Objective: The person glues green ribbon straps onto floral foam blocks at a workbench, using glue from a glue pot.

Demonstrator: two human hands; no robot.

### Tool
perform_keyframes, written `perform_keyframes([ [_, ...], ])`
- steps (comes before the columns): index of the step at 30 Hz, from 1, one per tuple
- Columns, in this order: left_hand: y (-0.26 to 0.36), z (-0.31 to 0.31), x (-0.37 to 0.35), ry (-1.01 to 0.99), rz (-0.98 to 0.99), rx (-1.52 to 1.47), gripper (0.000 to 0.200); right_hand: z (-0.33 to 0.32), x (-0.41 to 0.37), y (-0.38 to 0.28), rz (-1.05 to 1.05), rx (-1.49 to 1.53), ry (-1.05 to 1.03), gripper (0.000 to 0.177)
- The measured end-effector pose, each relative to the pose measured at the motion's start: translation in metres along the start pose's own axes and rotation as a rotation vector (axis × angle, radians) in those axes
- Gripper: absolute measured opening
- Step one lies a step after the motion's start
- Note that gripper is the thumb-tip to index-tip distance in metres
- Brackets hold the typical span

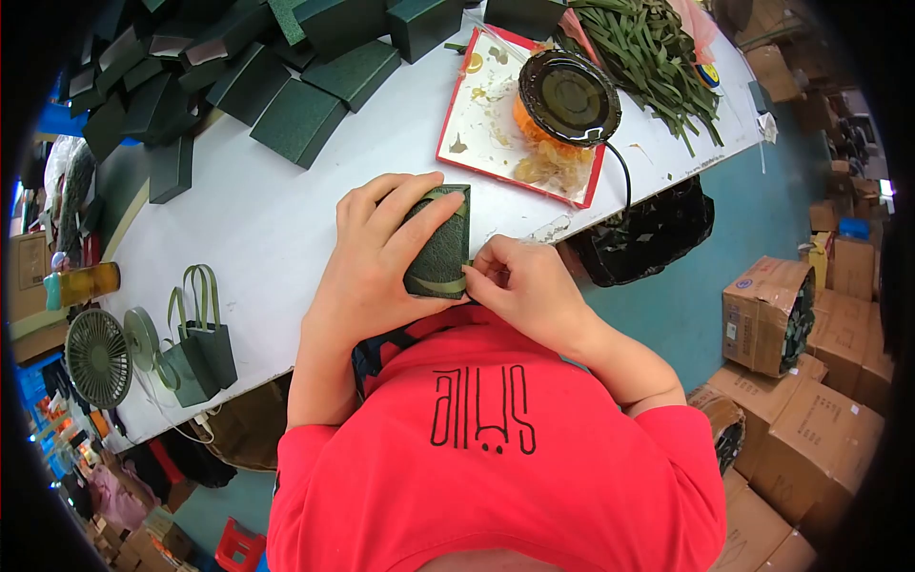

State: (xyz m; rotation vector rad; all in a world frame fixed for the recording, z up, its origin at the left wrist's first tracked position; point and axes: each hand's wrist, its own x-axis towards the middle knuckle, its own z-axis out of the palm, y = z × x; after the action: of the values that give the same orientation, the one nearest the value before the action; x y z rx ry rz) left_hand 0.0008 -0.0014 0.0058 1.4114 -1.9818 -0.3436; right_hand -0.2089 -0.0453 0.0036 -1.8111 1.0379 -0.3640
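A small dark green box [437,250] with a textured surface is at the front edge of the white table, close to my body. My left hand [367,257] grips it from the left, fingers over its top and thumb along its near edge. A lighter green ribbon [440,286] crosses the near end of the box, and another strip shows near the far end under my fingers. At the box's right edge, my right hand [524,286] pinches what looks like the ribbon's end; the fingertips partly hide it.
Many green boxes [300,122] are heaped at the far left. A red-rimmed tray [467,129] carries a black-topped glue pot [569,95] with a cable. Green ribbons [648,62] lie behind it. Small green bags [205,353] and a fan [98,357] stand left; cartons [762,315] fill the right.
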Motion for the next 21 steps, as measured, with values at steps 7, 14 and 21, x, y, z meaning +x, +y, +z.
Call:
perform_keyframes([
  [7,0.001,0.001,-0.001,-0.008,0.001,-0.019,0.083,-0.006,-0.003,0.001,0.093,0.203,-0.079,0.016],
  [14,-0.004,0.001,-0.002,0.006,-0.048,-0.016,0.088,-0.012,-0.014,0.004,0.121,0.212,0.046,0.013],
  [21,-0.005,-0.002,-0.002,0.028,-0.034,-0.022,0.089,-0.009,-0.012,0.002,0.037,0.305,0.1,0.01],
])
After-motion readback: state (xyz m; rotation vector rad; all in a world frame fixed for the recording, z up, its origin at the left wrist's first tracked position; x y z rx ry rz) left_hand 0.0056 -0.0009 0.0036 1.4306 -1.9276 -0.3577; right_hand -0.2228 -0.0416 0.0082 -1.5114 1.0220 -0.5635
